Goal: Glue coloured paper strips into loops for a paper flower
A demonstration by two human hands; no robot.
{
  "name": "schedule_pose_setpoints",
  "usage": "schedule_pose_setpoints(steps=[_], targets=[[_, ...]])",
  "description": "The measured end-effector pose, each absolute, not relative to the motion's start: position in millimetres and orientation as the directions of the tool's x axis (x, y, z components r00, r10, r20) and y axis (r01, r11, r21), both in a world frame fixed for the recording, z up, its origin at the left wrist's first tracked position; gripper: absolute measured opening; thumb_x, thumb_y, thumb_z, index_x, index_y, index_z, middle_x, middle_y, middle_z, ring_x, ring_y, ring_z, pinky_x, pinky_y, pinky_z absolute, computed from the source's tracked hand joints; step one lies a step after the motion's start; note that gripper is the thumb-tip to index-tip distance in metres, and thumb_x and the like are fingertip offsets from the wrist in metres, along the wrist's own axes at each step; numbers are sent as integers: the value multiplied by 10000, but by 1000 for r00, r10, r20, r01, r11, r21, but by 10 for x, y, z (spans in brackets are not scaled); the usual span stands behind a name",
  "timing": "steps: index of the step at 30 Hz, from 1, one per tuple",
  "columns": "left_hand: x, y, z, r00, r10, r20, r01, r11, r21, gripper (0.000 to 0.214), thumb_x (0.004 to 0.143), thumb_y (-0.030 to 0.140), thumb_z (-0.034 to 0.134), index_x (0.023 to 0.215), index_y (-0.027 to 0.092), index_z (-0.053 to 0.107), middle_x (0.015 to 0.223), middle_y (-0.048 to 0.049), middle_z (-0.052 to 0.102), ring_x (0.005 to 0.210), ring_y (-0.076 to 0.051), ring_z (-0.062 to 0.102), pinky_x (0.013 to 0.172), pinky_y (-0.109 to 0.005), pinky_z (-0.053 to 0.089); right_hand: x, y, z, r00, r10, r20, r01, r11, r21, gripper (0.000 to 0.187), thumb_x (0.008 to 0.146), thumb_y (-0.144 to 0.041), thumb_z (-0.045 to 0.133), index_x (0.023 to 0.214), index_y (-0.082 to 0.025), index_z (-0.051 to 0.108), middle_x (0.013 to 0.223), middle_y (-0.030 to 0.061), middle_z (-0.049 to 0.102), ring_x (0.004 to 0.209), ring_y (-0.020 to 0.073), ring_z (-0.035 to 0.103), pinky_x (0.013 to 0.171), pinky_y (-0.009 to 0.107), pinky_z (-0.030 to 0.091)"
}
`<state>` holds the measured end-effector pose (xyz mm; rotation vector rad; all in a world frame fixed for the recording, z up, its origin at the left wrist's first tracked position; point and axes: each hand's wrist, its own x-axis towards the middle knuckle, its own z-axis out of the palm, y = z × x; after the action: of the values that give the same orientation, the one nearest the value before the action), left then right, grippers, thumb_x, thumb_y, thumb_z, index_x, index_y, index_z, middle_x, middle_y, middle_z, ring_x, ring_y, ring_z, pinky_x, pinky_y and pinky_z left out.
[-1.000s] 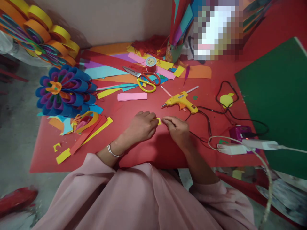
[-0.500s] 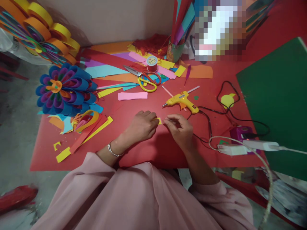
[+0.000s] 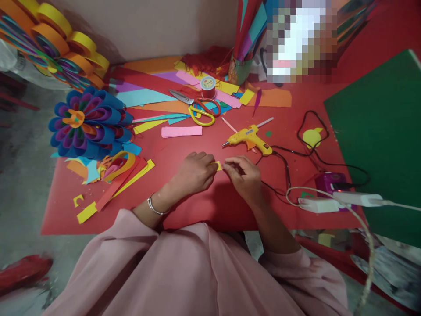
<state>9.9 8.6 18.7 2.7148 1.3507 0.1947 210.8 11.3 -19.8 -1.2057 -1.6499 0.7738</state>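
Left hand [image 3: 196, 172]: palm down, fingers curled, gripping a small yellow paper piece [image 3: 217, 166]; one end shows between the two hands, above the red tabletop [image 3: 210, 210], the remainder hidden by the fingers. Right hand [image 3: 245, 176]: fingers bent, thumb and fingertips brought close together just beside the exposed yellow end; cannot tell whether they meet or pinch anything, detail too small.

Surroundings: yellow glue gun [image 3: 247, 137] lies on its side just beyond the right hand, nozzle toward the left; its black cord [image 3: 287, 169] passes near the right forearm. Pink paper strips [image 3: 182, 131] lie stacked beyond the left hand. Farther back, scissors [image 3: 197, 107], blades slightly parted, rest near a thread spool [image 3: 208, 87]. Blue-and-purple paper flower [image 3: 88, 125] sits at left, well apart from the hands.
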Motion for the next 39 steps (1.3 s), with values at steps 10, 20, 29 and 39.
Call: schedule_pose_setpoints(steps=[10,20,29,39], targets=[[100,84,193,596,801,61,785,-597,165,259,1017,238,465,1039,183,717,959,-97,655,848,-233,561,707,-386,350,2114,117,-155,-79,950,303,399,309,-864,114,957,-309,709,861,-278,761,841,16,752,813,191,693,774,355,584],[97,84,199,600,798,55,784,-600,156,236,1006,225,484,1043,182,713,960,-100,651,850,-232,561,709,-377,349,2094,97,-135,-33,964,262,363,256,-896,91,920,-338,762,891,-253,777,858,19,735,745,162,670,699,303,564],[93,89,180,604,794,71,782,-608,139,221,1005,234,498,1034,189,713,973,-95,667,855,-235,575,699,-388,348,2101,137,-196,-59,976,212,412,217,-885,190,958,-352,696,789,-270,730,790,-2,718,788,186,655,775,336,539],[95,79,186,600,796,79,784,-605,137,221,1008,226,485,1014,188,702,955,-95,650,843,-231,567,698,-383,346,2105,168,-215,-158,968,195,396,243,-885,272,1038,-379,558,851,-270,723,836,17,744,874,210,661,854,369,533]])
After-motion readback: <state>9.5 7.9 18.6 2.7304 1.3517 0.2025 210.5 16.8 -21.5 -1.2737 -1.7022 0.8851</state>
